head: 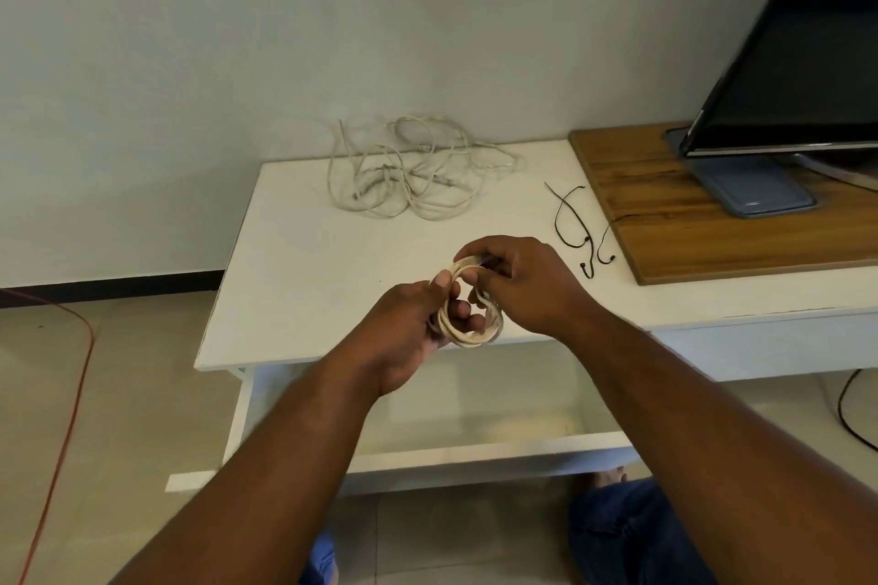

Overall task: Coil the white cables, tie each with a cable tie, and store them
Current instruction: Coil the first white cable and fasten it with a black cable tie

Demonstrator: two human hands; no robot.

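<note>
White cable coil (468, 323) is held in both hands at the centre of the view, just above the front edge of the white table (309, 276). The left hand (413, 323) grips the white cable coil at its 9 o'clock side, thumb on top and fingers curled through the loops. The right hand (527, 285) pinches the top of the coil at about 1 o'clock, its fingertips close together. Something small and dark shows between them, too small to tell whether it is a tie or a plug.

Winding of this cable looks finished, so the step in hand is probably the tying. Two loose black cable ties (577, 223) lie on the table at 2 o'clock from the hands. More white cable lies in a tangle (408, 171) at 12 o'clock, near the wall, not yet coiled.

The next move calls for one hand to keep the loops pressed together while the other wraps and cinches a tie. The open drawer (475, 451) at 6 o'clock is the likely store.
</note>
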